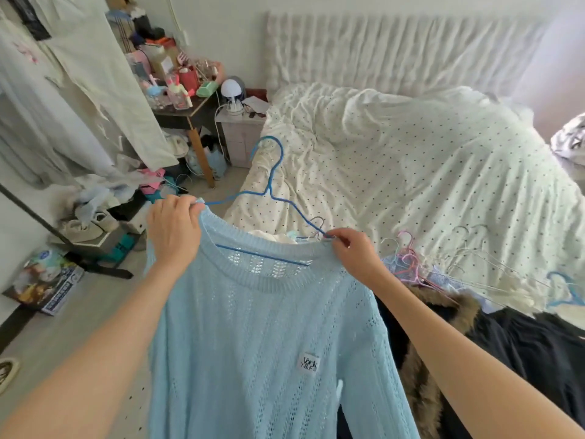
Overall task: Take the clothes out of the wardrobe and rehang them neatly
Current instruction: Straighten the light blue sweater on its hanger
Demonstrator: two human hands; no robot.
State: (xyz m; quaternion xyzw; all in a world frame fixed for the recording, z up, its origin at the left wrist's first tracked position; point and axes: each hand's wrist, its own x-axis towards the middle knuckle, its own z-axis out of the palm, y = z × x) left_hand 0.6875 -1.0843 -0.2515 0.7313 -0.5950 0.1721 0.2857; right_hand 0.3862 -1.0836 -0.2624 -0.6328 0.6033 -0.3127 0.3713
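Blue knit sweater (pixel 266 343) hangs between both hands over the foot edge of the bed (pixel 411 160), and the blue wire hanger (pixel 272 188) is threaded through its neck. Left hand (pixel 174 229) pinches the collar at one shoulder, right hand (pixel 351 251) pinches the other shoulder against the wire. I'd say this one is nearly dressed, not yet hung. Plenty left: loose hangers (pixel 411 264) and dark clothes (pixel 522 350) lie heaped at the bed's near corner
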